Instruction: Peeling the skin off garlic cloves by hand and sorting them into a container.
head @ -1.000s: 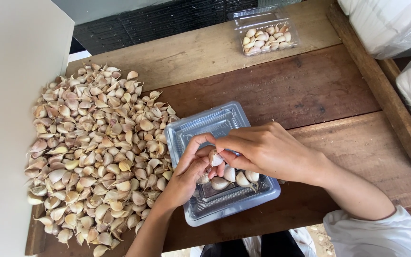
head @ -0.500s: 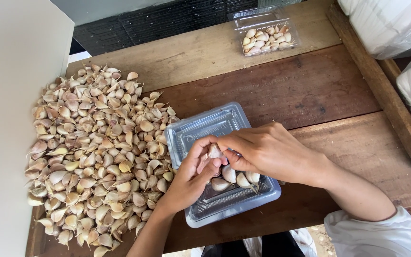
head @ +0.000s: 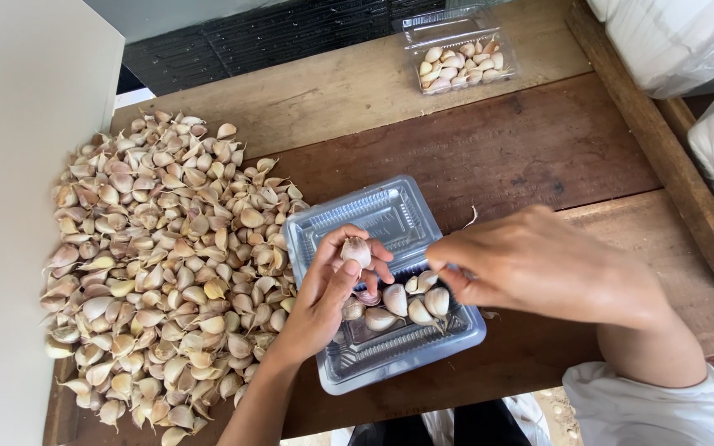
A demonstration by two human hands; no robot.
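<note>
A clear plastic clamshell tray [head: 392, 216] lies open on the wooden table, with several garlic cloves [head: 411, 302] in its near half. My left hand [head: 328, 293] is over the tray and pinches one garlic clove [head: 356, 249] between thumb and fingertips. My right hand [head: 539, 266] hovers over the tray's right side, fingers curled together near the cloves; whether it holds anything is hidden. A big heap of loose garlic cloves [head: 159, 256] lies left of the tray.
A second clear tray [head: 456, 51] filled with cloves stands at the table's far edge. A white board [head: 10, 206] borders the left side. White plastic bags [head: 679, 41] sit at the right, beyond a raised wooden rail [head: 663, 157].
My right hand has pulled away to the right from the left hand. The left hand now holds a clove up by itself over the tray.
</note>
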